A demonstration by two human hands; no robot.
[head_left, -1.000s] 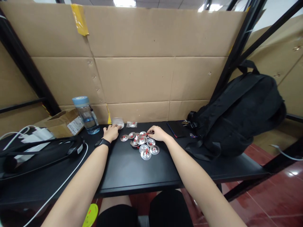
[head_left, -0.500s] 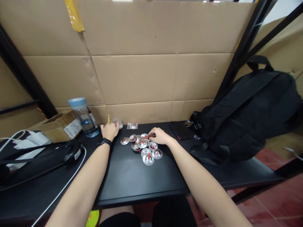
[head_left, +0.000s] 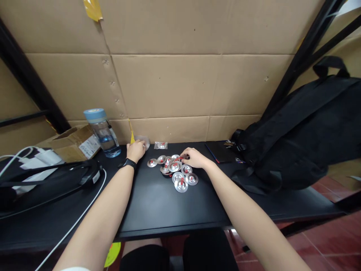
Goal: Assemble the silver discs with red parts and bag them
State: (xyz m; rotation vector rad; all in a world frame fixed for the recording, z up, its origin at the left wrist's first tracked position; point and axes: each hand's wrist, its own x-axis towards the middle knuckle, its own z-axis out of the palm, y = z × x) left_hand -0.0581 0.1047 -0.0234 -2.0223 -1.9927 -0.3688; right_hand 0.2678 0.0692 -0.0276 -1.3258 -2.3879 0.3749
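Several small silver finger cymbals (head_left: 181, 184) with red loops lie in a loose, overlapping cluster on the black tabletop. My right hand (head_left: 194, 157) is at the cluster's back right edge, fingers pinched around a finger cymbal near a red loop; the palm partly hides it. Farther left, my left hand (head_left: 136, 151), with a dark band on its wrist, reaches to some clear plastic bags (head_left: 143, 140) against the cardboard. Its thumb stands apart from the fingers, which touch the bags' edge. Between the hands, at the back, lies a clear packet (head_left: 161, 145) with a silver disc inside.
A water bottle (head_left: 103, 133) with a blue lid and an open cardboard box (head_left: 73, 145) stand at the left, near a black bag (head_left: 60, 186) and white cable (head_left: 76, 222). To the right are a dark flat notebook-like item (head_left: 220, 152), keys (head_left: 229, 143) and a black backpack (head_left: 304, 131).
My head view has tilted down and shifted slightly left. My left hand has reached a little farther over the plastic bags. The right hand stays at the cymbals.
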